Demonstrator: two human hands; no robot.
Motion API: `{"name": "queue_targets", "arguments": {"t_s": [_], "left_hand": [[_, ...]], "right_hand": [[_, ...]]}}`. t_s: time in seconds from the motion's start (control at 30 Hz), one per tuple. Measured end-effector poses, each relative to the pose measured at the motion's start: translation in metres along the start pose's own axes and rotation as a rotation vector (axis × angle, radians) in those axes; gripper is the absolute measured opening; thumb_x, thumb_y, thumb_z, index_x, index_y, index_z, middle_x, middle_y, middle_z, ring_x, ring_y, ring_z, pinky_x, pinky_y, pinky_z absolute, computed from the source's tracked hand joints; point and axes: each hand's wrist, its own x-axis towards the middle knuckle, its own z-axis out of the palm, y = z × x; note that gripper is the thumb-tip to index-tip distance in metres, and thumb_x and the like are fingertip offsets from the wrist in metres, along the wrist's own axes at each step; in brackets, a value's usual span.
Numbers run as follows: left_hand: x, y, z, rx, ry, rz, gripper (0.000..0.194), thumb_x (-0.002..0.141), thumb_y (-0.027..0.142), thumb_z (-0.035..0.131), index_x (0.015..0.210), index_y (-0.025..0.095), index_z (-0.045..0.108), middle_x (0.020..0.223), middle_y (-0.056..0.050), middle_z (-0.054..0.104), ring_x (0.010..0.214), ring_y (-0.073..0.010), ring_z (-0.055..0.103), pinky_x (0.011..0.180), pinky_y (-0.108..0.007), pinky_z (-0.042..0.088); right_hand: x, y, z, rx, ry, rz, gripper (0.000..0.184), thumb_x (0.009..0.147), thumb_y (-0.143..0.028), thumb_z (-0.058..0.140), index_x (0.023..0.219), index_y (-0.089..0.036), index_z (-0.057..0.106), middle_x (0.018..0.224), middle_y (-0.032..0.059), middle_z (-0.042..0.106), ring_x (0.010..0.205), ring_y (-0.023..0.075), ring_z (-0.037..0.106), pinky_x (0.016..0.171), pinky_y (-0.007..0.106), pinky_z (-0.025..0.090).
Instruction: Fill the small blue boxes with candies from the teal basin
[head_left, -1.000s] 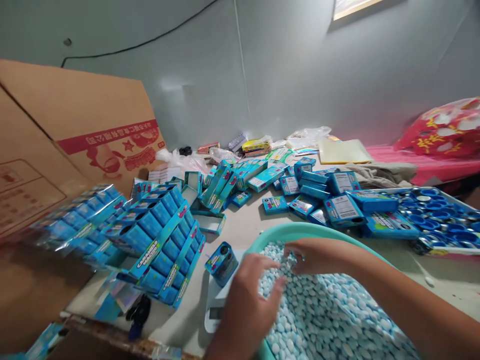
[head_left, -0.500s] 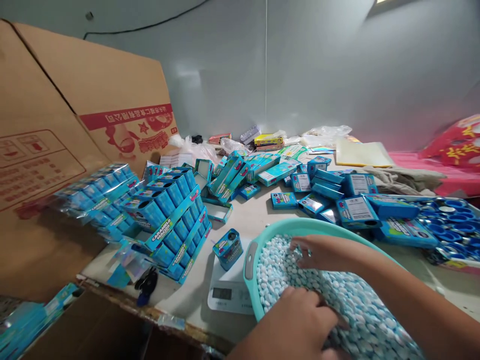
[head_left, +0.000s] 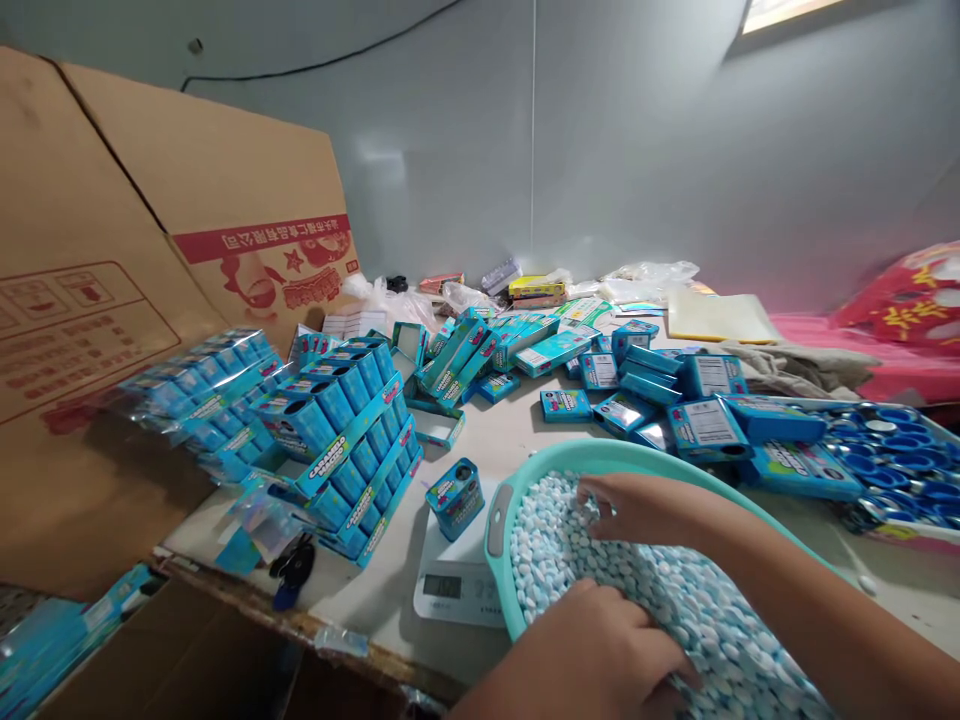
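Pale blue and white candies (head_left: 551, 530) fill a turquoise basin (head_left: 637, 452). My left hand (head_left: 600, 645) lies palm down low over the candies, its fingers bent into them; what they hold is hidden. Farther back, my right hand (head_left: 626, 505) reaches in from the right, with curled fingers closed around candies at their tips. Left of the basin, a small blue candy box (head_left: 456, 500) with a round hole in its top stands upright on a white digital scale (head_left: 457, 592). The scale's display is lit, but its digits are hard to read.
Blue display trays packed with small boxes (head_left: 349, 450) are stacked on the left before a large brown carton (head_left: 247, 190). Loose blue boxes (head_left: 649, 375) lie behind the basin. A tray of shiny blue pieces (head_left: 892, 460) stands right. The table's front edge (head_left: 300, 625) is worn.
The view has shifted slightly. My left hand has moved a little to the right and down in the candies; my right hand has hardly moved. The box remains on the scale.
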Motion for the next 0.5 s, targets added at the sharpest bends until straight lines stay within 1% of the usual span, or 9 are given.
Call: {"name": "queue_targets", "arguments": {"t_s": [0.07,0.13,0.2,0.27,0.33,0.4,0.5], "left_hand": [[0.0,0.001,0.002,0.026,0.021,-0.014,0.015,0.094,0.035,0.062,0.098,0.022,0.07,0.085,-0.001,0.071,0.083,-0.0175,0.066,0.073,-0.03,0.044],[-0.001,0.003,0.003,0.02,0.061,-0.032,0.014,0.092,0.033,0.064,0.098,0.022,0.069,0.087,-0.002,0.071,0.083,-0.0183,0.066,0.073,-0.03,0.045],[-0.002,0.005,0.003,-0.016,0.116,-0.036,0.013,0.089,0.03,0.068,0.099,0.023,0.069,0.089,-0.002,0.072,0.085,-0.019,0.066,0.075,-0.029,0.047],[-0.004,0.006,-0.004,-0.082,0.188,-0.035,0.014,0.086,0.027,0.07,0.1,0.023,0.07,0.091,-0.002,0.072,0.089,-0.019,0.067,0.081,-0.028,0.049],[-0.009,0.002,-0.019,-0.157,0.289,-0.103,0.018,0.083,0.02,0.071,0.101,0.023,0.071,0.096,-0.002,0.073,0.096,-0.0187,0.067,0.088,-0.028,0.05],[-0.017,-0.009,-0.041,-0.177,0.406,-0.256,0.022,0.084,0.013,0.066,0.103,0.023,0.071,0.101,-0.002,0.073,0.102,-0.0188,0.066,0.094,-0.03,0.05],[-0.035,-0.037,-0.077,-0.048,0.525,-0.469,0.018,0.091,0.016,0.058,0.102,0.023,0.071,0.102,-0.004,0.073,0.102,-0.0205,0.066,0.095,-0.035,0.05]], "right_hand": [[0.0,0.0,0.0,-0.001,0.003,0.006,0.041,0.079,-0.029,0.068,0.119,-0.018,0.066,0.106,0.0096,0.072,0.088,0.0269,0.066,0.067,0.032,0.038],[0.0,-0.001,0.0,0.0,0.003,0.012,0.042,0.08,-0.031,0.069,0.12,-0.018,0.067,0.103,0.0093,0.072,0.086,0.0267,0.066,0.066,0.032,0.038],[0.0,-0.001,0.0,0.003,0.005,0.013,0.043,0.08,-0.032,0.069,0.121,-0.018,0.067,0.1,0.0087,0.072,0.084,0.026,0.066,0.066,0.032,0.039],[0.0,-0.002,0.0,0.004,0.01,0.01,0.043,0.079,-0.03,0.069,0.121,-0.018,0.067,0.099,0.0084,0.072,0.083,0.0254,0.066,0.066,0.032,0.039],[0.0,-0.003,0.0,0.002,0.012,0.011,0.042,0.078,-0.027,0.068,0.119,-0.018,0.068,0.1,0.0086,0.072,0.085,0.0255,0.065,0.067,0.032,0.039],[0.0,-0.005,-0.002,0.004,0.006,0.018,0.042,0.077,-0.025,0.068,0.118,-0.018,0.069,0.101,0.0087,0.073,0.087,0.026,0.066,0.068,0.032,0.039],[-0.001,-0.007,-0.005,0.018,-0.01,0.039,0.043,0.076,-0.028,0.07,0.119,-0.019,0.069,0.1,0.0087,0.073,0.087,0.0275,0.066,0.068,0.033,0.04]]}}
